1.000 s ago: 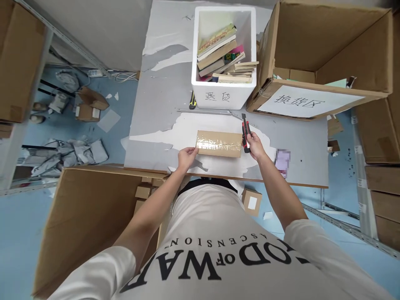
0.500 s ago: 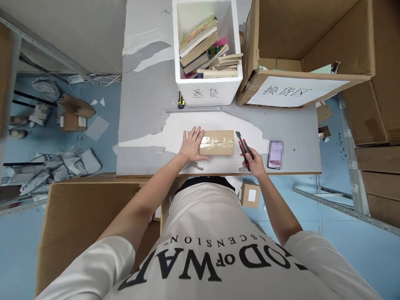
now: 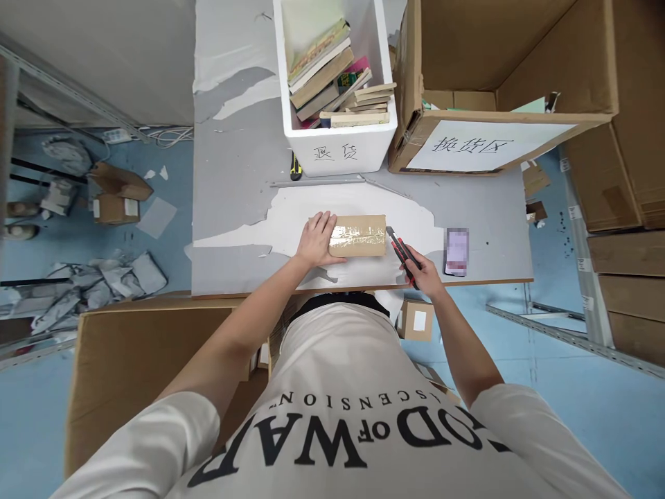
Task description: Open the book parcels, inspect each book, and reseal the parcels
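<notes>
A small cardboard box (image 3: 358, 235) with shiny clear tape along its top lies on the white torn patch of the table. My left hand (image 3: 316, 240) grips its left end, fingers along the far side and thumb near the front edge. In my right hand (image 3: 422, 272) is a black and red utility knife (image 3: 402, 254), held slanting. Its blade points up-left, with the tip at the box's right end; whether it touches I cannot tell. A phone (image 3: 456, 251) with a blurred screen lies to the right of my right hand.
A white foam box (image 3: 340, 154) of books (image 3: 322, 76) stands behind the work spot. Beside it is a large open carton (image 3: 519, 132) with a paper label. A yellow and black cutter (image 3: 296, 167) lies by the foam box. Another big carton (image 3: 129, 374) sits below the table's front left.
The utility knife has tilted further left, bringing its tip against or close to the box's right end. My left fingers have drawn closer together on the box. The whole view has shifted slightly.
</notes>
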